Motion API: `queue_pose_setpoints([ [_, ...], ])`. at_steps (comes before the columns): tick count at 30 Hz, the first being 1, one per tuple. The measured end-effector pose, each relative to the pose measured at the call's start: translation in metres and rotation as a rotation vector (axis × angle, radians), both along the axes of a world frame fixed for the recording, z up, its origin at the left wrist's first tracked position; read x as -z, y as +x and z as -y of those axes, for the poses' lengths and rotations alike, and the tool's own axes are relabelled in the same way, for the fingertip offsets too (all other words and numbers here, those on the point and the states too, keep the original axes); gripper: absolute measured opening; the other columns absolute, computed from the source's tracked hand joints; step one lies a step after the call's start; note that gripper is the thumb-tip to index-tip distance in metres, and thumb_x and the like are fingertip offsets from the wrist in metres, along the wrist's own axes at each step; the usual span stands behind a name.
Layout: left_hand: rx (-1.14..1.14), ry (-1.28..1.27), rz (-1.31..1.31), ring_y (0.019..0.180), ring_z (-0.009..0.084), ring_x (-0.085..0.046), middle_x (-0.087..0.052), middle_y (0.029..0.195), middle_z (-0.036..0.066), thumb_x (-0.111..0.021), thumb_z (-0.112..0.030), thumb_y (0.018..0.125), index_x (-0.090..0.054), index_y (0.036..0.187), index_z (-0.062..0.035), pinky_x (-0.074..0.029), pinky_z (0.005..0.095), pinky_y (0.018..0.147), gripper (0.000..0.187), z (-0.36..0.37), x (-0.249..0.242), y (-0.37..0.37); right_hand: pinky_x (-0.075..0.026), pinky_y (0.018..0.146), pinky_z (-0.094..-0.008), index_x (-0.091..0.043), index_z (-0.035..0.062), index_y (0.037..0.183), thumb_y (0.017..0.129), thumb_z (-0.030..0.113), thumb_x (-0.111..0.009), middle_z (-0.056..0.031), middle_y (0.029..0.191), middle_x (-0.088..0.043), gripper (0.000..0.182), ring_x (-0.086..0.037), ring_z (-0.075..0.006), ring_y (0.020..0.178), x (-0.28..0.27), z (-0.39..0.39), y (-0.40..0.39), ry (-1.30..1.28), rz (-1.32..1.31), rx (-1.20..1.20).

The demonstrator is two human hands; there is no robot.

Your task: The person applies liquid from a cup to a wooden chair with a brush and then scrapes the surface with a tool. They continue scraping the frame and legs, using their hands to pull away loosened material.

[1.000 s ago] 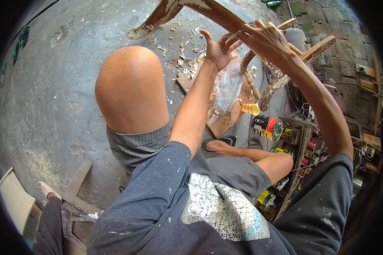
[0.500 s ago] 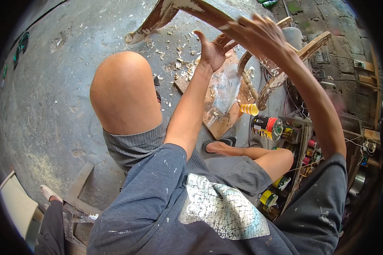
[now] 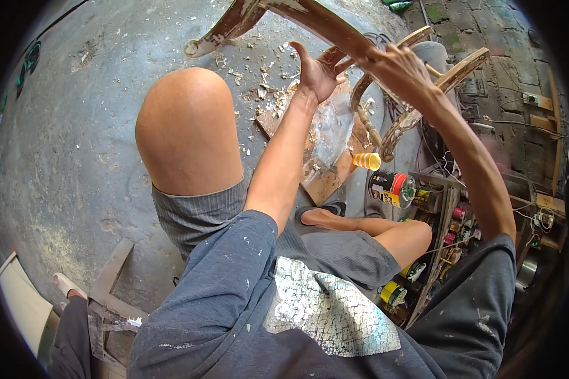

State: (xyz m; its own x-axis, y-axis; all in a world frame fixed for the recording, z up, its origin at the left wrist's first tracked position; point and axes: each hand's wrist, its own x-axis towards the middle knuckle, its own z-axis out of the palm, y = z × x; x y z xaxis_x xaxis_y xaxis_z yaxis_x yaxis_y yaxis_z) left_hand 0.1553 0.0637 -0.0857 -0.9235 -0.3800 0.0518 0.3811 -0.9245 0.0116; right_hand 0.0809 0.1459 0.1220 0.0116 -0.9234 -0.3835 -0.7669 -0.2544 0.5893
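Note:
A wooden chair frame [image 3: 325, 24] with curved, worn legs and patchy old finish stands in front of me. My right hand [image 3: 403, 71] is closed over its long rail, fingers bent round the wood; anything under the palm is hidden. Beneath that same rail, my left hand [image 3: 319, 79] is held palm up, thumb sticking out and fingers stretched toward the wood. Below the frame lies a brown board [image 3: 322, 186] with clear plastic sheet [image 3: 332, 136] on it. Pale shavings [image 3: 262, 93] are scattered around the board.
A yellow striped cup [image 3: 366, 161] lies at the board's edge, with a black and red can [image 3: 392, 189] next to it. Shelves on the right hold several paint cans [image 3: 393, 294]. Another person's foot [image 3: 68, 285] and a wooden frame [image 3: 110, 278] are at lower left.
My right hand has slid down along the rail to the right, and its fingers now look more bent. My left hand stays nearly in place. The view has shifted slightly.

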Motion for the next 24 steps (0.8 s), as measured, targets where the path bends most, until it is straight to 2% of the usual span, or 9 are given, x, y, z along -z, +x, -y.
queue_pose_setpoints([
  [2, 0.028, 0.047, 0.047, 0.136, 0.0360, -0.049, -0.064, 0.136, 0.012, -0.013, -0.104, 0.065, -0.060, 0.136, -0.0044, 0.009, 0.0720, 0.114, 0.132, -0.003, -0.004, 0.005, -0.059, 0.073, -0.0319, -0.068, 0.0219, 0.122, 0.093, 0.015, -0.061, 0.0019, 0.109, -0.062, 0.030, -0.065, -0.0221, 0.095, -0.008, 0.034, 0.020, -0.093, 0.041, 0.021],
  [7, -0.016, -0.003, 0.038, 0.137, 0.0373, -0.048, -0.064, 0.136, 0.012, -0.012, -0.104, 0.065, -0.063, 0.134, -0.0060, 0.009, 0.0722, 0.115, 0.130, -0.005, 0.002, 0.000, -0.053, 0.070, -0.0402, -0.068, 0.0129, 0.108, 0.093, 0.022, -0.059, -0.0078, 0.104, -0.066, 0.019, -0.068, -0.0288, 0.087, -0.025, 0.071, 0.036, 0.018, 0.108, -0.008],
  [8, -0.019, -0.015, 0.040, 0.137, 0.0373, -0.048, -0.064, 0.137, 0.012, -0.011, -0.104, 0.066, -0.063, 0.135, -0.0061, 0.009, 0.0722, 0.115, 0.130, -0.006, 0.000, 0.001, -0.053, 0.068, -0.0398, -0.069, 0.0128, 0.104, 0.092, 0.021, -0.061, -0.0074, 0.101, -0.067, 0.016, -0.069, -0.0281, 0.082, -0.013, 0.064, 0.026, 0.028, 0.144, -0.022],
  [9, -0.025, -0.026, 0.044, 0.137, 0.0374, -0.048, -0.064, 0.137, 0.013, -0.011, -0.103, 0.066, -0.063, 0.135, -0.0062, 0.008, 0.0722, 0.115, 0.130, -0.006, -0.003, 0.002, -0.058, 0.074, -0.0318, -0.067, 0.0238, 0.124, 0.093, 0.015, -0.061, 0.0024, 0.113, -0.061, 0.033, -0.063, -0.0210, 0.099, 0.005, 0.049, 0.025, 0.015, -0.139, 0.021],
  [13, -0.026, -0.051, 0.044, 0.138, 0.0377, -0.047, -0.063, 0.137, 0.012, -0.010, -0.103, 0.066, -0.062, 0.137, -0.0069, 0.006, 0.0725, 0.115, 0.130, -0.003, -0.006, 0.005, -0.057, 0.079, -0.0395, -0.067, 0.0249, 0.124, 0.090, 0.012, -0.063, 0.0019, 0.119, -0.059, 0.037, -0.062, -0.0209, 0.106, 0.015, -0.052, -0.017, -0.003, -0.131, 0.011],
  [17, -0.039, -0.064, 0.031, 0.137, 0.0380, -0.047, -0.062, 0.139, 0.012, -0.011, -0.103, 0.066, -0.061, 0.137, -0.0067, 0.004, 0.0732, 0.115, 0.129, -0.003, -0.004, -0.004, -0.054, 0.079, -0.0334, -0.069, 0.0283, 0.124, 0.089, 0.014, -0.064, 0.0014, 0.116, -0.061, 0.038, -0.061, -0.0197, 0.104, 0.008, -0.094, -0.034, 0.059, -0.078, 0.093],
  [20, -0.035, -0.055, 0.122, 0.137, 0.0374, -0.048, -0.062, 0.139, 0.012, -0.014, -0.103, 0.066, -0.060, 0.138, -0.0066, 0.003, 0.0737, 0.115, 0.129, -0.007, -0.014, 0.005, -0.056, 0.080, -0.0318, -0.066, 0.0287, 0.127, 0.089, 0.012, -0.065, 0.0020, 0.119, -0.063, 0.041, -0.064, -0.0199, 0.100, -0.009, -0.048, -0.012, -0.143, 0.010, 0.019],
  [23, -0.037, -0.027, 0.100, 0.134, 0.0364, -0.051, -0.065, 0.133, 0.013, -0.015, -0.103, 0.067, -0.063, 0.134, -0.0056, 0.009, 0.0734, 0.113, 0.127, -0.005, -0.015, 0.003, -0.055, 0.071, -0.0401, -0.068, 0.0124, 0.109, 0.085, 0.026, -0.070, -0.0118, 0.103, -0.066, 0.028, -0.069, -0.0293, 0.090, -0.017, 0.000, -0.005, -0.135, 0.246, -0.056],
  [24, -0.035, 0.002, 0.091, 0.133, 0.0362, -0.052, -0.067, 0.130, 0.013, -0.015, -0.103, 0.067, -0.064, 0.131, -0.0050, 0.012, 0.0733, 0.112, 0.127, -0.005, -0.012, 0.002, -0.055, 0.074, -0.0366, -0.067, 0.0179, 0.115, 0.086, 0.021, -0.069, -0.0068, 0.109, -0.065, 0.029, -0.068, -0.0261, 0.092, -0.011, -0.003, -0.013, -0.130, 0.182, -0.035],
])
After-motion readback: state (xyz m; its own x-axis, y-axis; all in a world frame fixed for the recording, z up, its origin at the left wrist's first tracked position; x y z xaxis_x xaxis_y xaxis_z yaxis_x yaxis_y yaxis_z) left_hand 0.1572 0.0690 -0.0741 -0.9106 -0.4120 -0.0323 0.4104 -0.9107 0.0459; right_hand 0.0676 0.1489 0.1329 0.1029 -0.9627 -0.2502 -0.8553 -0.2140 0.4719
